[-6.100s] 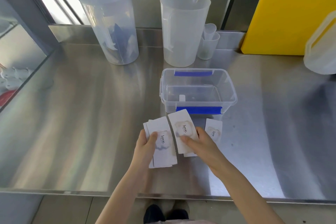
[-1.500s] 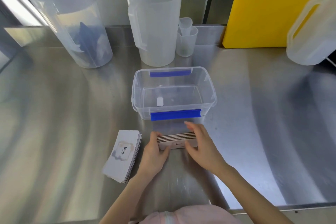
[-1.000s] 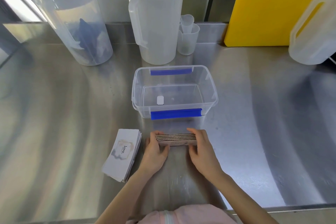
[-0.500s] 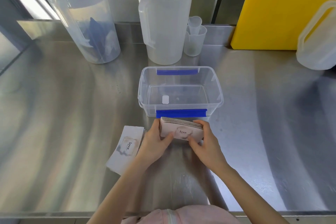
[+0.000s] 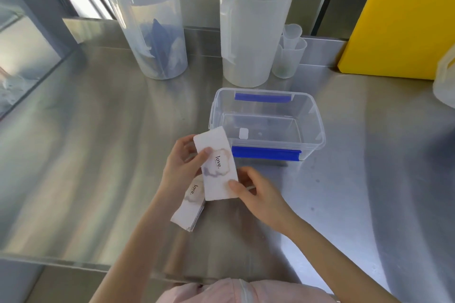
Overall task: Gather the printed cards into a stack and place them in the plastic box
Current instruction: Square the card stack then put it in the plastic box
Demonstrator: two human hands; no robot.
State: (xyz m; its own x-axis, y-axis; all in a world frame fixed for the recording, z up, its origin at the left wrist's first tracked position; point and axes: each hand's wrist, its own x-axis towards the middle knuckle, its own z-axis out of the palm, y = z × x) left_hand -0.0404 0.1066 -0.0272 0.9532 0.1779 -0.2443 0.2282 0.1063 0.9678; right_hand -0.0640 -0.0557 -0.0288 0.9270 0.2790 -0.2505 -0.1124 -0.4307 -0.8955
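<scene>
A stack of white cards printed "love." is held face up above the steel counter, just left of the clear plastic box's near corner. My left hand grips its left edge with the thumb on top. My right hand holds its lower right corner. Under the held stack, a second pile of the same cards lies flat on the counter, partly covered. The clear plastic box with blue clips stands open, holding only a small white tag.
Behind the box stand a lidded clear pitcher, an open translucent jug and small nested measuring cups. A yellow board leans at the back right. A white container sits at the right edge. The counter's front edge is near.
The stack was squared on its edge in front of the box, then lifted. It has now been turned lengthwise and carried left, over the second pile.
</scene>
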